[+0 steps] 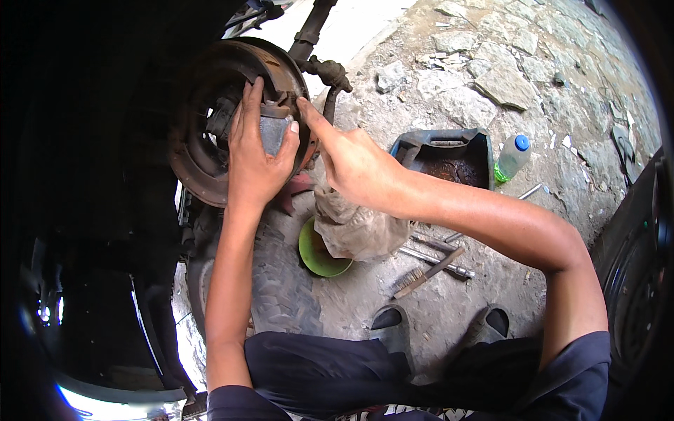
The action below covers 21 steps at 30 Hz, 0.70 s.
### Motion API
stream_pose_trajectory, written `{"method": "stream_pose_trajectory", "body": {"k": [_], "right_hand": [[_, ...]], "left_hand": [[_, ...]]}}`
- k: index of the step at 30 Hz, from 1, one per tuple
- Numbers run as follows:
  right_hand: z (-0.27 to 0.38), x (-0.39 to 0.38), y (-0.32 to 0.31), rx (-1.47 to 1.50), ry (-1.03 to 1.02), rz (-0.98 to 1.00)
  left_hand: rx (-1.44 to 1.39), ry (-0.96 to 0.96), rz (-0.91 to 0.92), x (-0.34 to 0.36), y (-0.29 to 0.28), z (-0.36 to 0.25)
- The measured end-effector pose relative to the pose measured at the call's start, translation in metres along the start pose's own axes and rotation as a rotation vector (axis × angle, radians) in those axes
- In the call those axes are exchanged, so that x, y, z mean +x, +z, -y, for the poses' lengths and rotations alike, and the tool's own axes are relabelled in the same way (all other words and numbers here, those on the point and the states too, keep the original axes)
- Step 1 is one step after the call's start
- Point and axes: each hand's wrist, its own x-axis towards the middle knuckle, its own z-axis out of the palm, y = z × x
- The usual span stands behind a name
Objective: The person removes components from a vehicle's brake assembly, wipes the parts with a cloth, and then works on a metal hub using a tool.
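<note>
A rusty brake disc [200, 184] sits on a wheel hub at the upper left. My left hand [254, 165] grips a grey, flat-faced block that looks like a brake pad [274, 133] against the disc's right side, fingers along one side and thumb along the other. From the right comes my right hand [361, 168], its index finger stretched out and touching the brown metal by the disc's rim. Its other fingers are curled and partly hidden, and no held thing shows there. Below it, a crumpled, dirty plastic bag [365, 228] partly covers a green bowl [309, 249].
A dark blue tray [484, 158] with brown contents stands beside a clear bottle [511, 160] with a blue cap. On the ground lie a wire brush [430, 274] and metal tools [449, 266]. A tyre [281, 295] lies below the disc; a wheel [639, 274] stands at the far right.
</note>
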Motion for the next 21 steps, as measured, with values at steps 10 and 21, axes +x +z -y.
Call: {"method": "stream_pose_trajectory", "body": {"k": [10,21], "right_hand": [[-0.011,0.022,-0.007,-0.009,-0.015,-0.128],[-0.006,-0.008,0.01,-0.03,0.018,-0.058]], "left_hand": [[0.008,0.003,0.012,0.002,0.005,-0.001],[0.025,0.004,0.001,0.004,0.001,-0.003]]}}
